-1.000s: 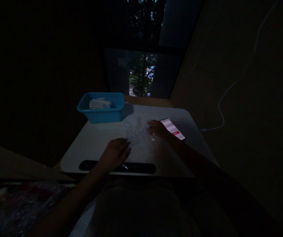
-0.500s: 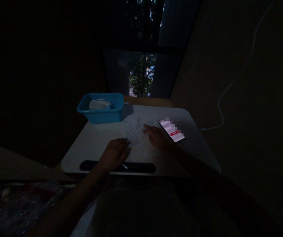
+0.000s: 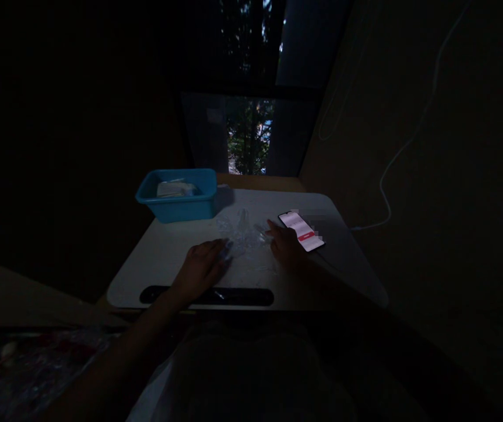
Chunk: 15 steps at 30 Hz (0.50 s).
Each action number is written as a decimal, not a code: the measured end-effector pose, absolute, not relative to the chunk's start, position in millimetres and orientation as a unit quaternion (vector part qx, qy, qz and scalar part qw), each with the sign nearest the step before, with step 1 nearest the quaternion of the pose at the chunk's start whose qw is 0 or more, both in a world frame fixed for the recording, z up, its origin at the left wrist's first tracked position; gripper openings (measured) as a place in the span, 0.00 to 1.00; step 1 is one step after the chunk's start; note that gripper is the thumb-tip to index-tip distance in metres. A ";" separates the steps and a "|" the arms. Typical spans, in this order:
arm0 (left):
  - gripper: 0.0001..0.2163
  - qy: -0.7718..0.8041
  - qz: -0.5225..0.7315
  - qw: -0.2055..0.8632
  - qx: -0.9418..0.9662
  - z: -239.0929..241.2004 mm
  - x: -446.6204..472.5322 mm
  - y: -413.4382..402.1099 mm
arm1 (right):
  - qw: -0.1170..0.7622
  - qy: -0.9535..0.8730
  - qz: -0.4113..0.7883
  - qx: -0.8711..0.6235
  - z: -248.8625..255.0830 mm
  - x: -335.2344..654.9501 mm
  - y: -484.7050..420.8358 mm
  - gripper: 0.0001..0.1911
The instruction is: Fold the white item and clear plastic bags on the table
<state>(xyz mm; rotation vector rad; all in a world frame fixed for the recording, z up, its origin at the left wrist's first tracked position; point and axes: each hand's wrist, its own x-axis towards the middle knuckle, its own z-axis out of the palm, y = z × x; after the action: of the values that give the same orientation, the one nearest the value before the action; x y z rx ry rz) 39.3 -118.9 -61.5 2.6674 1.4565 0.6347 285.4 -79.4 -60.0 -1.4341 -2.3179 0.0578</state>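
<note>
The room is very dim. A crumpled clear plastic sheet or bag [image 3: 245,234] lies on the white table [image 3: 158,258]. My left hand [image 3: 202,268] rests on its left edge, with the fingers curled over the plastic. On the right edge of the plastic lies my right hand [image 3: 284,243], fingers bent. Whether either hand truly grips the plastic is too dark to tell.
A blue plastic tub [image 3: 176,196] with pale contents stands at the table's back left. A lit phone [image 3: 301,230] lies just right of my right hand. A black slot [image 3: 207,296] runs along the near table edge. A white cable [image 3: 385,187] hangs on the right wall.
My right hand drew back from the phone towards the plastic, then settled on its right edge. My left hand shifted slightly forward onto the plastic. The plastic looks more bunched up.
</note>
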 end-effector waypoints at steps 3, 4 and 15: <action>0.21 0.458 0.177 0.020 0.871 -55.6 49.2 -111.6 | 0.207 -0.834 0.011 -0.511 -64.5 296.0 -81.8 0.30; 0.21 0.450 0.167 0.021 0.877 -55.3 53.8 -109.2 | 0.205 -0.838 0.008 -0.506 -65.6 297.9 -82.7 0.30; 0.21 0.443 0.132 -0.033 0.886 -74.3 79.1 -102.0 | 0.093 -0.830 -0.030 -0.549 -61.4 284.4 -53.0 0.27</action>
<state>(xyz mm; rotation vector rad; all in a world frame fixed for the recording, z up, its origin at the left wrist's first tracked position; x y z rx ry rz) 79.1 -102.0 -74.3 2.8440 1.4201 0.4238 284.4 -53.0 -61.4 -1.6295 -2.4634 -0.0885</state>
